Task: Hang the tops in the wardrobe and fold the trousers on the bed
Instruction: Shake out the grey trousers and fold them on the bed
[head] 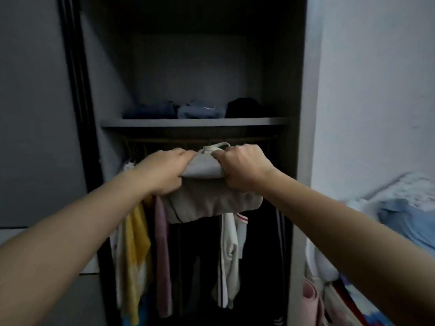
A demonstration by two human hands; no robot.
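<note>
I stand in front of the open wardrobe (303,95). My left hand (164,170) and my right hand (242,168) both grip a folded pair of beige-grey trousers (207,201) with a white drawstring (216,147) at its top. I hold the bundle at about the height of the hanging rail (200,140), just below the shelf (195,122). Hung tops fill the space under the rail: a yellow-and-white one (135,243), a mauve one (162,243) and a white one with dark stripes (228,255).
Folded blue and black clothes (200,110) lie on the shelf. A grey sliding door (35,114) closes the left side. At the right, the bed (400,191) carries a light-blue garment (407,220); a pink roll (310,300) stands below it.
</note>
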